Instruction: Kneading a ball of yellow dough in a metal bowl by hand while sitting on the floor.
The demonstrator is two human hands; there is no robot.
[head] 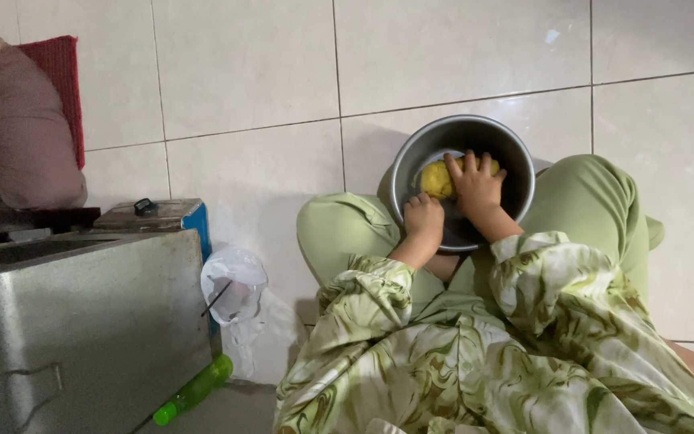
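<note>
On the tiled floor [267,72], between the person's crossed legs in green trousers, sits a round metal bowl [508,153]. Inside it lies a lump of yellow dough [437,178]. The right hand [477,183] presses down on the dough, fingers spread flat over it, not closed around it. The left hand [424,217] is curled shut on the bowl's near rim. Off to the left stand a grey metal box [82,321], a white plastic bag [234,283] and a green bottle [194,391].
</note>
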